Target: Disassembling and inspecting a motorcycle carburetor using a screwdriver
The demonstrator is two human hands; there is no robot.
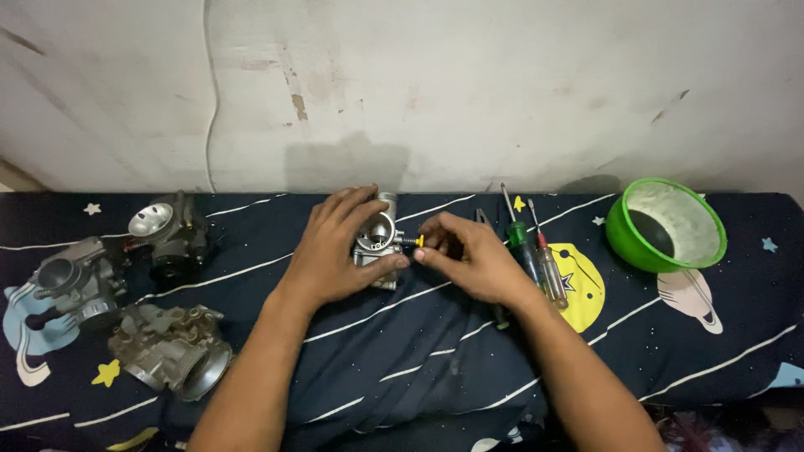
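My left hand grips a small silver carburetor that rests on the dark space-patterned cloth. My right hand pinches a small screw with a yellow tip that sticks out of the carburetor's right side. Much of the carburetor body is hidden behind my left fingers.
Three more carburetors lie at the left: one at the back, one by the left edge, one nearer me. A green-handled screwdriver, a red-handled screwdriver and pliers lie right of my hands. A green bowl stands at the right. A white wall rises behind.
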